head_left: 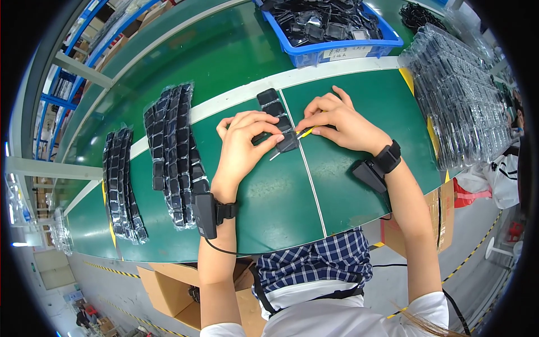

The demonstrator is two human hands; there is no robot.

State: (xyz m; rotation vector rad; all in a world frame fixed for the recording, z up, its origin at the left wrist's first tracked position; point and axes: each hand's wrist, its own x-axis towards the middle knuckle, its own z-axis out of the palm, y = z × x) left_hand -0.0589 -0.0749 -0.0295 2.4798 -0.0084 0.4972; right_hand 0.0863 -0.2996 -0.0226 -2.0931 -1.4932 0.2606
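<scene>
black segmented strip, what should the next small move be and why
Probably steady the black segmented strip with the left hand and nudge the yellow tool slightly toward its near end: that hand grips the strip, and the right hand pinches the tool close beside that end.

A factory workshop, no doubt about it, and an assembly line at that; a long green counter (269,210) swept right across the middle, and the goods lay there in batches; rows of dark square pieces (177,151) sat side by side in shiny plastic, one more dark strip (268,101) was in handwork nearby, and a great stack of clear plastic trays (457,95) crowded the right; beyond, a blue bin (304,58) brimmed with dark parts (323,25); on the left rose loaded blue racks (59,101); and below, the clincher, black-and-yellow tape (112,270) striped a grey floor (387,283) near an open cardboard box (159,289)!
</scene>
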